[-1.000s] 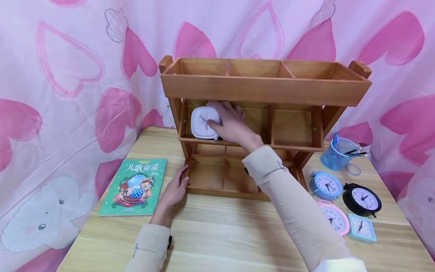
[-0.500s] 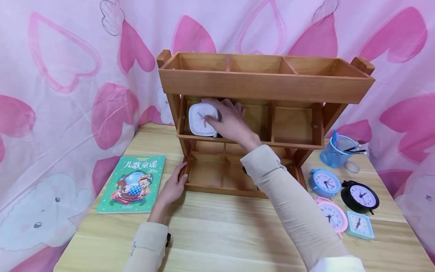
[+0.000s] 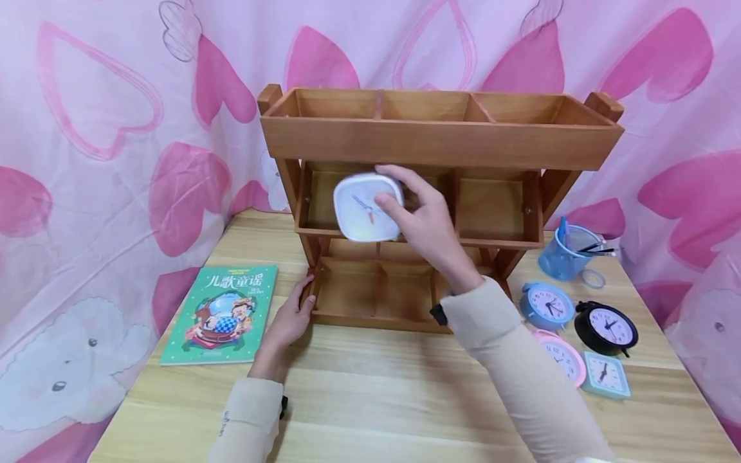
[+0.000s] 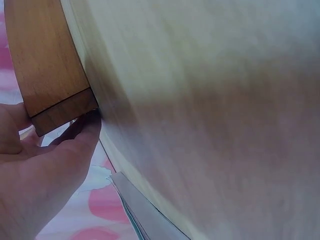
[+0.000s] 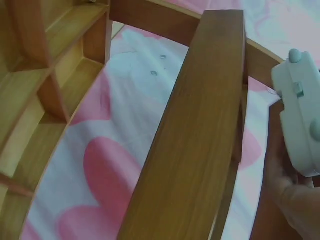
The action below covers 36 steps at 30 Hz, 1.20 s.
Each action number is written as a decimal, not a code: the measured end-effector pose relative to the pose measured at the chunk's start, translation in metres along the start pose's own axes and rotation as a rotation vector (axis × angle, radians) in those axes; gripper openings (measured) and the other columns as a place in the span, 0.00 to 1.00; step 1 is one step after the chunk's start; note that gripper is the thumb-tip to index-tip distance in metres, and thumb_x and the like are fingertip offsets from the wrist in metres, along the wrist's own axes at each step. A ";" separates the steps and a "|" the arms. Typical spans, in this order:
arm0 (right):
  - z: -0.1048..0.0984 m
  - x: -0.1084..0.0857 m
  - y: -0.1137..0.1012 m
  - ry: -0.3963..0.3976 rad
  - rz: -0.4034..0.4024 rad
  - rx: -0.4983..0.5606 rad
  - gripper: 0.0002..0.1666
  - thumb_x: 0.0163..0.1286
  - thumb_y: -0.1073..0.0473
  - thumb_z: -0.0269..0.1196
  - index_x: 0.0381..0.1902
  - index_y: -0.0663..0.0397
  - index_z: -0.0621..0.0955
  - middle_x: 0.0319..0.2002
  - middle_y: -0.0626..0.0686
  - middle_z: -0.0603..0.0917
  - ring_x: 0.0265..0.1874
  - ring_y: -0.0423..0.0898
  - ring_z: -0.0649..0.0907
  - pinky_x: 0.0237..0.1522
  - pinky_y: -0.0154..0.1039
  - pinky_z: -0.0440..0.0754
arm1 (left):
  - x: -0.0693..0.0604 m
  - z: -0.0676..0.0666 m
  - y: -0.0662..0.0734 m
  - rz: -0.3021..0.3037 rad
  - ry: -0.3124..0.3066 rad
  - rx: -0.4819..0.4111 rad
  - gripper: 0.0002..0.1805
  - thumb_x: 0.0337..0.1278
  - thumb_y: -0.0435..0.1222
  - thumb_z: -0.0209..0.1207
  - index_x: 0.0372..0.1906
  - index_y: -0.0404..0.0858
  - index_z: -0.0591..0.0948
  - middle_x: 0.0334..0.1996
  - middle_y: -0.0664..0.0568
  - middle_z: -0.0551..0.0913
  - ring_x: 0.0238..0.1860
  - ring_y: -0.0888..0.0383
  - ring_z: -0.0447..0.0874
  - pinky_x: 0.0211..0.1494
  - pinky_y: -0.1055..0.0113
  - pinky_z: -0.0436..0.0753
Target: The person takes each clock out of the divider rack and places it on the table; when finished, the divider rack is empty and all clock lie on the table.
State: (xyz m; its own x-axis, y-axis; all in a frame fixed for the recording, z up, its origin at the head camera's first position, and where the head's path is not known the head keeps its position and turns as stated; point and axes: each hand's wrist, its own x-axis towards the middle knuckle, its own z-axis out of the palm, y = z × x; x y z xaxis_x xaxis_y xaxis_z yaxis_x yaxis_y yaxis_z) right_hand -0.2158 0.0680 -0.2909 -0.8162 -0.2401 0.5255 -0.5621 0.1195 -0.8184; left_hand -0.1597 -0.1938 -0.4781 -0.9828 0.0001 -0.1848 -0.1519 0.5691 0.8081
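Observation:
A white square alarm clock (image 3: 361, 209) is gripped at its right side by my right hand (image 3: 428, 222), thumb on the face edge and fingers behind. It is held tilted in front of the middle tier of a three-tier wooden rack (image 3: 440, 143). In the right wrist view the side and feet of the white clock (image 5: 300, 117) show. My left hand (image 3: 291, 318) holds the left end of the rack's bottom tray. The left wrist view has the fingers and thumb of my left hand (image 4: 55, 167) on either side of that tray's corner (image 4: 65, 112).
A green children's book (image 3: 220, 315) lies left of the rack. On the right stand a blue alarm clock (image 3: 547, 305), a black one (image 3: 606, 328), a pink one (image 3: 561, 357) and a small turquoise square one (image 3: 605, 374). Behind them is a blue mesh pen cup (image 3: 564, 254) beside a ring (image 3: 593, 278).
My right hand has lifted the white clock out of the middle tier's left compartment, bringing it rightward and closer to me. My left hand stays at the bottom tray.

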 end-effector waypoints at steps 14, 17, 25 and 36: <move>-0.138 -0.147 0.031 0.226 0.241 -0.204 0.23 0.68 0.71 0.63 0.60 0.62 0.77 0.45 0.40 0.84 0.38 0.34 0.82 0.34 0.25 0.82 | -0.001 0.000 0.001 -0.007 -0.013 0.021 0.29 0.79 0.41 0.40 0.79 0.52 0.51 0.78 0.38 0.52 0.76 0.36 0.52 0.74 0.38 0.56; -0.180 -0.187 0.041 0.321 0.324 -0.195 0.23 0.67 0.72 0.63 0.60 0.62 0.78 0.43 0.37 0.86 0.36 0.30 0.83 0.32 0.22 0.80 | -0.002 0.000 0.003 -0.003 -0.009 0.017 0.28 0.79 0.40 0.40 0.78 0.51 0.52 0.77 0.37 0.53 0.75 0.36 0.53 0.74 0.39 0.56; -0.286 -0.282 0.069 0.573 0.447 -0.027 0.23 0.68 0.75 0.59 0.54 0.48 0.83 0.39 0.33 0.88 0.32 0.26 0.84 0.27 0.20 0.79 | -0.004 -0.005 0.002 -0.002 -0.015 0.028 0.29 0.80 0.40 0.39 0.79 0.51 0.51 0.77 0.36 0.52 0.75 0.35 0.52 0.74 0.38 0.56; -0.360 -0.360 0.126 0.506 0.632 -0.068 0.24 0.71 0.70 0.60 0.48 0.31 0.85 0.34 0.26 0.85 0.26 0.24 0.81 0.23 0.21 0.76 | -0.002 -0.007 0.002 0.019 -0.027 0.032 0.29 0.80 0.39 0.38 0.79 0.48 0.50 0.78 0.37 0.49 0.76 0.35 0.50 0.75 0.39 0.54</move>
State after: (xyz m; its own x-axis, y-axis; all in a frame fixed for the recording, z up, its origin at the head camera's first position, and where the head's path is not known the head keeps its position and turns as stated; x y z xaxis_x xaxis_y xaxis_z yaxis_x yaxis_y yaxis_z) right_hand -0.0409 0.5157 -0.4991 -0.9346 0.3548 0.0233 0.0321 0.1493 -0.9883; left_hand -0.1586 -0.1985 -0.4726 -0.9823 0.0331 -0.1845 -0.1290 0.5946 0.7936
